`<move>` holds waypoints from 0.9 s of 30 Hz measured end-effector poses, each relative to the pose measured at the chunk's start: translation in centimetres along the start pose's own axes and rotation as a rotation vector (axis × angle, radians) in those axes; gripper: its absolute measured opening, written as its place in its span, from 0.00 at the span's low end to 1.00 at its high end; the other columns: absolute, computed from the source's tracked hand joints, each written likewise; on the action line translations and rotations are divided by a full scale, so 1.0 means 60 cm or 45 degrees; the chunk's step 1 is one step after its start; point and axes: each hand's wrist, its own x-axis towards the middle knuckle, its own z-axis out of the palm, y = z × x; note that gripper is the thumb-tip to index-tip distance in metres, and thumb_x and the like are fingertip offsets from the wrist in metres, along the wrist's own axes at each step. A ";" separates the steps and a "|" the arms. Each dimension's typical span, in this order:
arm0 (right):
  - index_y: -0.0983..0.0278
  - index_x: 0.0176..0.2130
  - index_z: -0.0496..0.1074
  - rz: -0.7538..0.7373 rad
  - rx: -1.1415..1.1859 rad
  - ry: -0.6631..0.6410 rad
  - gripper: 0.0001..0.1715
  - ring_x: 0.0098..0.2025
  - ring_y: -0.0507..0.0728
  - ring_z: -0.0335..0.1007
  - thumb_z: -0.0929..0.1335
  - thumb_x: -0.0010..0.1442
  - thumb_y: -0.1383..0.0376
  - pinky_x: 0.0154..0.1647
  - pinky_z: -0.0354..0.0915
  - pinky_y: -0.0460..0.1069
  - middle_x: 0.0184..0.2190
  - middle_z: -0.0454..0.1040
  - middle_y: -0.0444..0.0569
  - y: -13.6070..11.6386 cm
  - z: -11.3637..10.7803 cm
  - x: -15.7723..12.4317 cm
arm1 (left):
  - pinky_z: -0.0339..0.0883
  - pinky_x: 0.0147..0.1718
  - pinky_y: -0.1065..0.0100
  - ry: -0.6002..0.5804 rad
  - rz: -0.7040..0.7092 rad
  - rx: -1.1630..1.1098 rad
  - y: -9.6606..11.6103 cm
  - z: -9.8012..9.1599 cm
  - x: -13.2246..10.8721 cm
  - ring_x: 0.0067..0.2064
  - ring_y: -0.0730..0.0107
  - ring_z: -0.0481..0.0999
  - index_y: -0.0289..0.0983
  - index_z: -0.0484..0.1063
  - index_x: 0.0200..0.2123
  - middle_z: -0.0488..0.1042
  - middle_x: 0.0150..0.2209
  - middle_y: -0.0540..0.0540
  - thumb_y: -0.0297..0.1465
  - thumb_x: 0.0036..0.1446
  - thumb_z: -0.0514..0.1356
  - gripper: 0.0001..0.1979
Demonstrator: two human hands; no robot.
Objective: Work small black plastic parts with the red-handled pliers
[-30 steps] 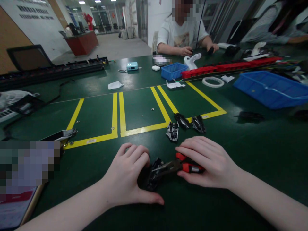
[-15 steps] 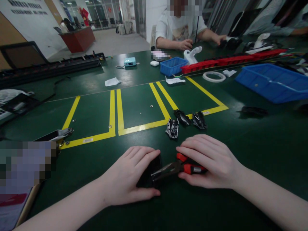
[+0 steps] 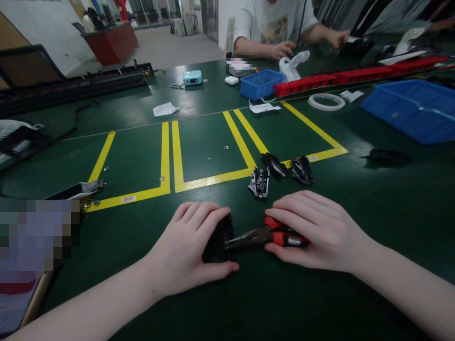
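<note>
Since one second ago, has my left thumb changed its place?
Yes. The left thumb has moved forward, away from you: its gap to the yellow tape in front of the hands is now smaller.

On the counter we list: front centre, one small part within our left hand; to its right, pliers in our right hand, tips at the part. Behind our hands: three loose parts, near the adjoining front corners of the middle taped frame and right taped frame. Far right: a single piece, before the large bin. Behind the frames: paper scrap, left; small bin, at the long rail's left end; tape roll, between both bins. Front left: a phone.
</note>
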 end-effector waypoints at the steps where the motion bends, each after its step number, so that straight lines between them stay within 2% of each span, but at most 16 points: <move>1: 0.68 0.42 0.73 0.003 -0.005 -0.010 0.18 0.35 0.57 0.75 0.71 0.59 0.55 0.35 0.71 0.52 0.35 0.78 0.54 0.000 0.000 0.000 | 0.61 0.55 0.51 0.000 0.002 0.000 0.000 0.000 0.000 0.56 0.51 0.68 0.38 0.58 0.61 0.69 0.56 0.40 0.47 0.57 0.64 0.35; 12: 0.67 0.39 0.74 0.023 -0.002 -0.090 0.17 0.33 0.56 0.72 0.69 0.62 0.55 0.33 0.69 0.52 0.33 0.77 0.53 -0.004 -0.006 0.002 | 0.61 0.55 0.51 -0.018 0.001 -0.002 -0.003 -0.002 0.002 0.56 0.51 0.69 0.38 0.59 0.61 0.70 0.56 0.40 0.48 0.58 0.63 0.34; 19: 0.67 0.40 0.73 -0.060 -0.166 -0.042 0.16 0.35 0.58 0.74 0.70 0.60 0.56 0.36 0.70 0.53 0.35 0.78 0.54 -0.008 -0.009 0.003 | 0.61 0.53 0.54 0.026 0.027 0.000 -0.008 -0.005 0.000 0.53 0.54 0.71 0.36 0.59 0.61 0.72 0.53 0.40 0.51 0.60 0.60 0.34; 27: 0.65 0.45 0.72 -0.025 -0.132 0.005 0.19 0.38 0.59 0.73 0.71 0.59 0.56 0.39 0.70 0.55 0.38 0.78 0.53 -0.009 -0.006 -0.006 | 0.61 0.50 0.56 0.046 0.012 -0.045 -0.008 -0.008 0.001 0.50 0.54 0.72 0.37 0.62 0.59 0.73 0.50 0.41 0.51 0.58 0.61 0.33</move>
